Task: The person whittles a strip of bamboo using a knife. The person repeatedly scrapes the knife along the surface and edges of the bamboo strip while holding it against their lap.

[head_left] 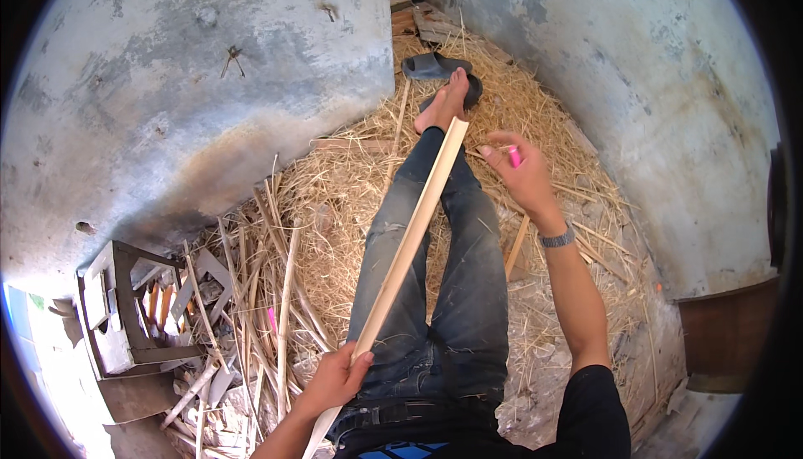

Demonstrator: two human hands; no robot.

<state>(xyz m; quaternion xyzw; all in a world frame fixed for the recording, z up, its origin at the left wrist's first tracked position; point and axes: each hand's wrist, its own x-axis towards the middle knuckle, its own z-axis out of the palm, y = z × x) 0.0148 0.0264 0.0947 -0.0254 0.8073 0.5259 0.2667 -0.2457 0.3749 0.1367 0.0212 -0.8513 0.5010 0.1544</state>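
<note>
1. On a floor covered in dry straw (535,99), a person is sitting with both legs (452,242) stretched out, and a long pale strip of wood (410,242) is lying along the lap, running from near the belt up toward the bare foot (443,104).
2. The left hand (339,375) is wrapping its fingers around the near end of the strip and holding it tight.
3. The right hand (523,176) is hovering up by the far end, off to the side and not touching the wood. Its fingertips are pinching a small pink marker (514,156).
4. I am looking along the strip and I cannot see any mark on it. So I am guessing the marking is just getting going, and most of the work is waiting.
5. Many thin cane sticks (284,292) are lying loose on the straw by the left leg, and a small wooden stool (125,308) is sitting by the wall.
6. A dark sandal (431,64) is lying past the foot.
</note>
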